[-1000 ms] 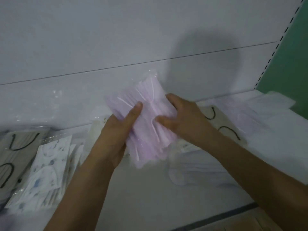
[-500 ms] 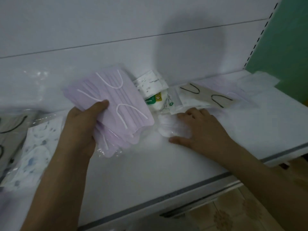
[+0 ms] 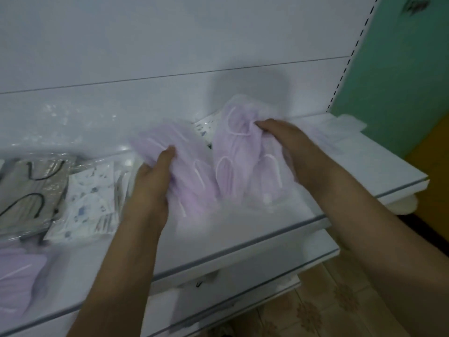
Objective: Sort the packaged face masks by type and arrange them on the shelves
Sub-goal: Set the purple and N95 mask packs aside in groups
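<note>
I see both hands over the white shelf point(image 3: 243, 229), each w/ a clear-wrapped pack of lilac masks. Left hand point(image 3: 151, 181): grip holding the left lilac pack point(image 3: 170, 147), thumb curled over its front face, pack tilted, raised just off the shelf. Right hand point(image 3: 289, 144): grip holding the right lilac pack point(image 3: 239, 156), fingers curled into its top edge, crumpling the wrap; lower end of that pack sits at or near the shelf surface, can't tell if touching. The two packs are just beside each other, edges approx. meeting in the middle; frame is blurred there. White ear loops show thru both wrappers. Behind & between them, a printed pack point(image 3: 205, 124) leans at the back panel, mostly hidden. Left part of shelf: grey mask pack w/ black loops point(image 3: 31, 190) lying flat, and just right of it a stack of white patterned mask packs point(image 3: 91, 198), blue-ish print, contents sealed in clear bags. Front-left corner: another lilac pack point(image 3: 17, 278), partly cut off by the frame edge. Far right end of shelf: pale flat packs point(image 3: 337, 127), too washed out to tell type. Lower shelf point(image 3: 243, 288) below, tiled floor point(image 3: 315, 307) under that.
</note>
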`<move>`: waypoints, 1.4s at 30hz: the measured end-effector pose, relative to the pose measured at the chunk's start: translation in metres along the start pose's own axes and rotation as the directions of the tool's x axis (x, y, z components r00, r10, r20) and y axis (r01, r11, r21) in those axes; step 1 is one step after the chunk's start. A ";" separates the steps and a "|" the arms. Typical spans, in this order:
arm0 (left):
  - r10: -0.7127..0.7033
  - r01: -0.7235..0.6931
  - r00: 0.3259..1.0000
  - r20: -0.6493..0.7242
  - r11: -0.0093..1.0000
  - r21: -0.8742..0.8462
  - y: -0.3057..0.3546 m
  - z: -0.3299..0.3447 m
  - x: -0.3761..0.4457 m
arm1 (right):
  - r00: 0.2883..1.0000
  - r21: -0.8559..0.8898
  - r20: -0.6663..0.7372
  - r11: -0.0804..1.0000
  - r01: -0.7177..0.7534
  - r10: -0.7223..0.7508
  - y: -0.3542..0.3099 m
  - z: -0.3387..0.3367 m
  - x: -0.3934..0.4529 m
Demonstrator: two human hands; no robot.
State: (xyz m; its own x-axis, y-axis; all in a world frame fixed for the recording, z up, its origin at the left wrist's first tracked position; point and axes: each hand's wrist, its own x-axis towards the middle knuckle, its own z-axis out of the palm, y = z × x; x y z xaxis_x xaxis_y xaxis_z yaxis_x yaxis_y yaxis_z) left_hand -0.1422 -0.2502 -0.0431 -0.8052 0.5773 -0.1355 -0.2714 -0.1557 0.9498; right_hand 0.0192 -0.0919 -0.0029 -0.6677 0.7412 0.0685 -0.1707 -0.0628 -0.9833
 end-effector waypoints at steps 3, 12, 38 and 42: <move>-0.118 0.166 0.940 0.321 0.978 -0.126 0.000 0.025 -0.017 | 0.986 -0.065 0.110 0.991 -0.120 0.127 0.008 0.015 -0.007; -0.004 -0.027 0.965 0.264 0.993 0.113 -0.038 0.037 -0.039 | 0.998 -0.456 0.052 0.890 0.004 0.023 0.009 -0.001 -0.034; -0.118 0.124 0.989 -0.086 0.990 0.071 -0.073 0.177 0.010 | 0.999 -0.998 0.021 0.052 0.023 -0.042 0.041 -0.250 0.090; -0.084 0.089 0.985 -0.149 0.996 0.030 -0.077 0.177 0.009 | 0.985 -0.955 0.164 0.241 0.173 -0.054 0.066 -0.237 0.091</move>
State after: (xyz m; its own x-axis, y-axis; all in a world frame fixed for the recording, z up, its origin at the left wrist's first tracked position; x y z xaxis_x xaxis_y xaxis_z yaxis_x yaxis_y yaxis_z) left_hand -0.0351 -0.0908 -0.0676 -0.8490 0.4626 -0.2553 -0.3264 -0.0794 0.9419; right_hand 0.1193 0.1296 -0.1011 -0.7676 0.6235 0.1485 0.5357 0.7512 -0.3856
